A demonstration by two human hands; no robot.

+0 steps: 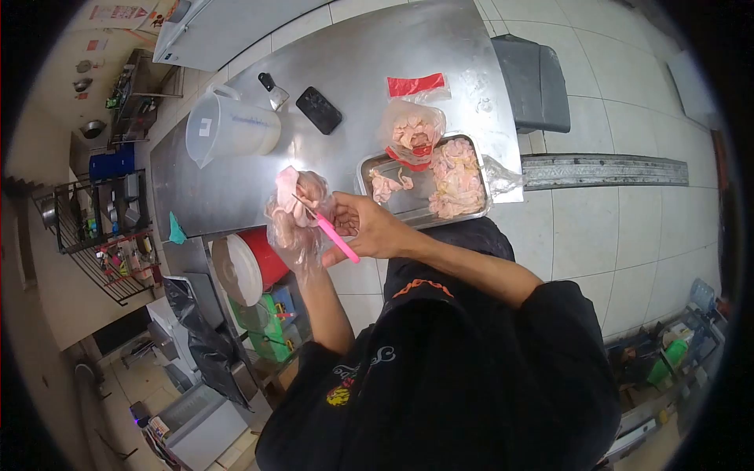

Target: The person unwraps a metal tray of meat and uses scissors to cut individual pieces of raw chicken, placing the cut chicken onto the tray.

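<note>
My left hand [292,226], covered in clear plastic, is closed around a piece of pale pink raw meat [290,186] that looks like chicken. My right hand [367,224] is bent around a small knife with a pink handle [338,238]. Its thin blade lies against the meat. Just right of my hands, a metal tray [424,223] carries a large heap of similar meat [457,179] on its right side and a few pieces at its left. A plastic bag of meat [415,132] rests at the tray's far edge.
On the steel table [353,55] stand a translucent measuring jug [236,129], a black phone [319,110] and a metal-bladed tool with a black handle [272,90]. A red and clear wrapper [416,85] lies beyond the bag. Below the table's left edge is a red bucket [265,257].
</note>
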